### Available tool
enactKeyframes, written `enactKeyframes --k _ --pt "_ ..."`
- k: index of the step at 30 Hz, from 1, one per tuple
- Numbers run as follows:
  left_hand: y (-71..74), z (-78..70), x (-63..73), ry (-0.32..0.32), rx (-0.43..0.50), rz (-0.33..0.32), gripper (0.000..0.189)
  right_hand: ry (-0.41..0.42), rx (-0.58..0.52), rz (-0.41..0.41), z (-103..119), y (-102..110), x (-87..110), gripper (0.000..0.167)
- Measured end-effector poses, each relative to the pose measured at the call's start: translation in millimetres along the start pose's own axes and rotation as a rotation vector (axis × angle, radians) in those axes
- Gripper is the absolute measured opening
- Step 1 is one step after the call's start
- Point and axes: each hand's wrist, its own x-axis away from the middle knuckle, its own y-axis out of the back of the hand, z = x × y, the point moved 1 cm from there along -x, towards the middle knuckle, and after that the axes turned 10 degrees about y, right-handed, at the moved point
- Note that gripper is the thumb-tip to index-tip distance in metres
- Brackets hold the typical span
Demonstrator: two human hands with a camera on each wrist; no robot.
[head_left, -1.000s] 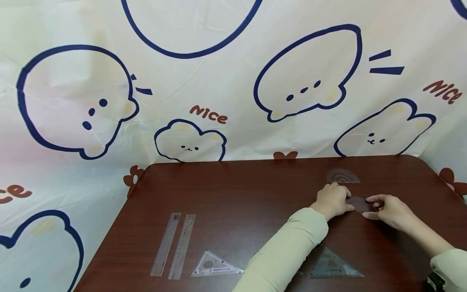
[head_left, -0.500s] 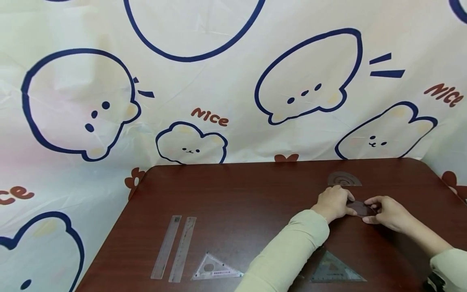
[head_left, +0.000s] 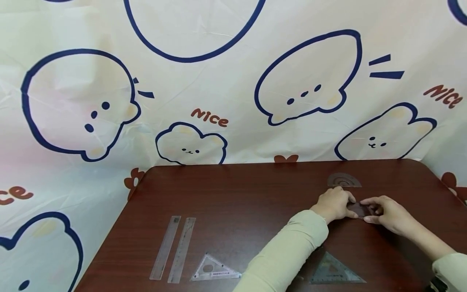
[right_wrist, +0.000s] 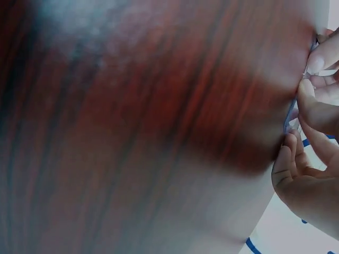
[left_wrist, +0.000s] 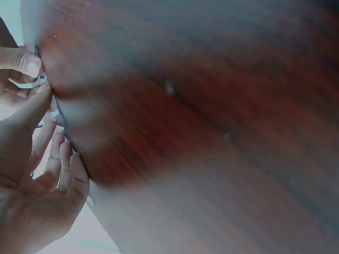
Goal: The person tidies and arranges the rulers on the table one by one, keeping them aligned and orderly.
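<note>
A small clear plastic protractor (head_left: 359,209), looking dark against the wood, lies between my two hands at the right of the table. My left hand (head_left: 333,203) pinches its left end, thumb in front and fingers behind. At the right end my right hand (head_left: 389,213) pinches it between thumb and fingers. Fingers cover much of its outline. In the left wrist view the protractor (left_wrist: 60,112) shows as a thin edge close over the table, and the right wrist view shows that edge too. Just behind the hands lies another clear protractor (head_left: 344,180), its arc toward the far edge.
Two clear rulers (head_left: 165,248) lie side by side at the left of the brown table (head_left: 233,194). Near the front are a clear set square (head_left: 215,268) and a greenish set square (head_left: 335,269). A printed cloth (head_left: 240,93) hangs behind the far edge.
My right hand has shifted slightly left, closer to the left hand, and less of the held protractor shows between them. The head view has tilted up slightly.
</note>
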Motion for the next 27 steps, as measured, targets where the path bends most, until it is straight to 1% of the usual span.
enactKeyframes --k 3,6,9,14,16,22,27 --pt "1.4 0.8 0.5 0.000 0.016 0.000 0.043 0.011 0.003 -0.017 -0.2 0.2 0.9 0.040" --pt "1.6 1.3 1.0 0.002 0.021 0.006 0.044 0.001 -0.002 -0.026 -0.7 0.3 1.1 0.040" --pt "0.0 1.7 0.6 0.005 0.024 0.008 0.047 -0.025 0.005 -0.044 -1.2 1.7 0.5 0.040" --pt "-1.3 1.1 -0.1 0.001 0.018 0.004 0.052 -0.076 0.050 -0.117 -2.2 2.2 0.1 0.041" --pt "-1.2 0.7 0.0 0.002 0.014 0.003 0.053 -0.093 0.057 -0.135 -1.8 2.6 0.5 0.043" --pt "-1.7 -0.8 1.7 0.023 0.014 -0.005 0.051 -0.149 0.038 -0.138 -0.2 5.6 2.2 0.046" --pt "-3.8 -2.5 3.5 0.045 0.030 -0.023 0.049 -0.174 0.015 -0.144 0.9 5.1 5.6 0.044"
